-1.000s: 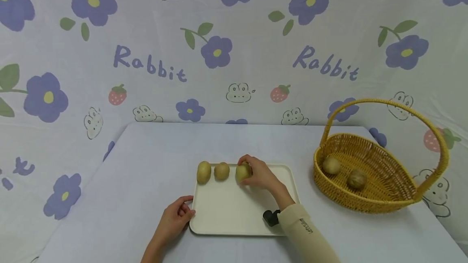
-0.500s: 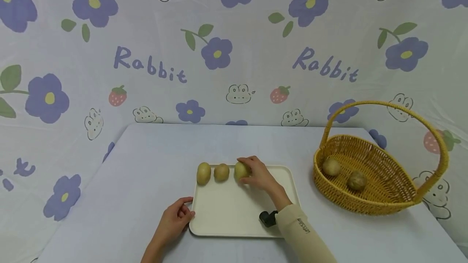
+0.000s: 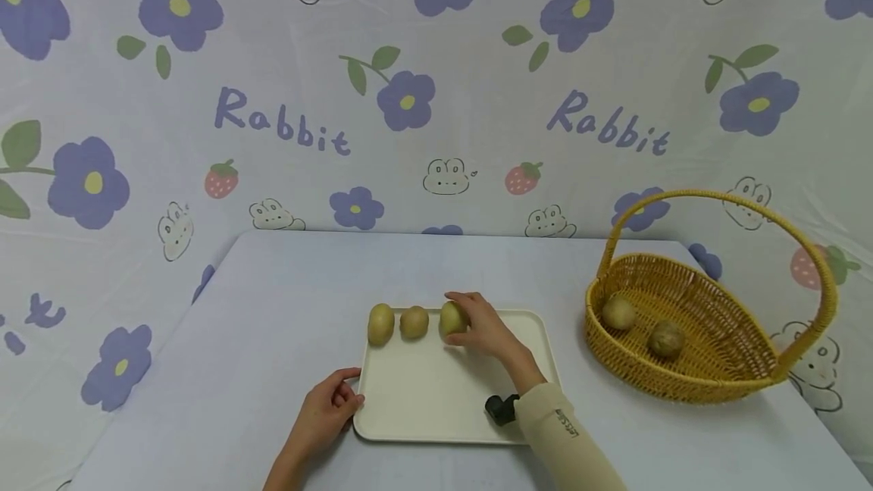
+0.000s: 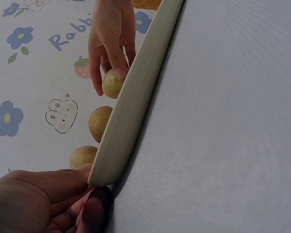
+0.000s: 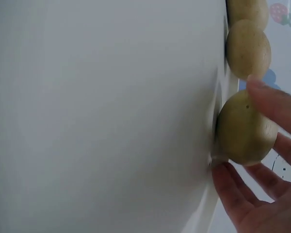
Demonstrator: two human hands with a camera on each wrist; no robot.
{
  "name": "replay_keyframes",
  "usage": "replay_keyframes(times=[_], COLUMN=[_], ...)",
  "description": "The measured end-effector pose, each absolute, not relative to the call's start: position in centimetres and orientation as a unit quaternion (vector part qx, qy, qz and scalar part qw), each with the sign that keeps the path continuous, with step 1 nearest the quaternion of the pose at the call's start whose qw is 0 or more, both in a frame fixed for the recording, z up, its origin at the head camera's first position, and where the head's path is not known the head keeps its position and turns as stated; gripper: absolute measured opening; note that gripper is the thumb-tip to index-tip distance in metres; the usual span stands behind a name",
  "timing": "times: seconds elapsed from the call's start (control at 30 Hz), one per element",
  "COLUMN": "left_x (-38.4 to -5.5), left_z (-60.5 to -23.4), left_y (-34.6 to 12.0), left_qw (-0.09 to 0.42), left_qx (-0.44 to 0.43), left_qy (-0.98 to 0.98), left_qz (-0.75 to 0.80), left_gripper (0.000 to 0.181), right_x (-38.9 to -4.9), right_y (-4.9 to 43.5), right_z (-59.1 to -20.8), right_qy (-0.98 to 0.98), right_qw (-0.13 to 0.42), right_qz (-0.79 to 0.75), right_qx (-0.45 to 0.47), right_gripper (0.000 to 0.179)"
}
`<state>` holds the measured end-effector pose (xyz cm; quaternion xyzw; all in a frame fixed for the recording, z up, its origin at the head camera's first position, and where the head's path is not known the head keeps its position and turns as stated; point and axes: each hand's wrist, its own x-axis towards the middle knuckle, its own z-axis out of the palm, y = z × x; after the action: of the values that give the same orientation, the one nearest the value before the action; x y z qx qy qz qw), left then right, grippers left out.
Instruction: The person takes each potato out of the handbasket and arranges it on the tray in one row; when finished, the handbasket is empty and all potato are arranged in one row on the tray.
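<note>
Possibly, a tug by the left hand (image 3: 324, 414), which pinches the left rim of the cream tray (image 3: 423, 400), could roll the leftmost potato (image 3: 380, 324) and middle potato (image 3: 414, 322). Rightward, the 3rd potato (image 3: 451, 319), near the far rim, is smooth, yellow-brown, with 1 dark speck; the right hand (image 3: 486, 329) pinches it, and loosening early could let it roll.

Smooth tray (image 3: 423, 392), woven wicker basket (image 3: 709, 324).

On the white fabric backdrop (image 3: 470, 86) with purple flowers, the purple word "Rabbit" (image 3: 283, 121) appears twice; the left wrist view shows it cut short, "Rabb". Small dark lettering (image 3: 567, 423) on the beige fabric sleeve (image 3: 574, 451) starts "Lets", its end unclear.
</note>
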<state>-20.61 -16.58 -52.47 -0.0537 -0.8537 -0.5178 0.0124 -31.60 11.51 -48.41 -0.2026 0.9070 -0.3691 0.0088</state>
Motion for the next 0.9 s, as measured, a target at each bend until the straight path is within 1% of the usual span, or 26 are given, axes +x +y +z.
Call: replay_keyframes(times=[0.17,0.27,0.4,0.53,0.73,0.9], left_x=[-20.7,-20.7,-20.7,-20.8,-20.8,-20.7], left_z=[-52.2,-52.1,-52.2,-52.3,-52.4,-52.4], left_y=[-16.4,-16.3,-16.3,-16.3,-16.3,-16.2], left_qw=[0.016,0.018,0.017,0.008,0.006,0.005], left_qx=[-0.06,-0.056,-0.051,-0.04,-0.038,-0.04], left_qy=[-0.851,-0.854,-0.856,-0.858,-0.86,-0.856], left_qz=[-0.521,-0.518,-0.514,-0.512,-0.509,-0.516], left_gripper=[0.035,0.034,0.034,0.035,0.035,0.035], right_x=[-31.6,-31.7,-31.5,-31.2,-29.7,-28.6], right_y=[13.4,15.7,20.0,24.9,31.9,36.5], right_z=[-47.3,-46.3,-44.8,-43.7,-41.5,-40.6], right_qy=[0.905,0.894,0.879,0.866,0.851,0.819], right_qw=[-0.015,-0.046,-0.097,-0.15,-0.204,-0.253], right_qz=[-0.374,-0.394,-0.426,-0.457,-0.48,-0.514], right_qx=[-0.203,-0.206,-0.189,-0.14,-0.055,0.029], right_gripper=[0.069,0.064,0.054,0.045,0.041,0.034])
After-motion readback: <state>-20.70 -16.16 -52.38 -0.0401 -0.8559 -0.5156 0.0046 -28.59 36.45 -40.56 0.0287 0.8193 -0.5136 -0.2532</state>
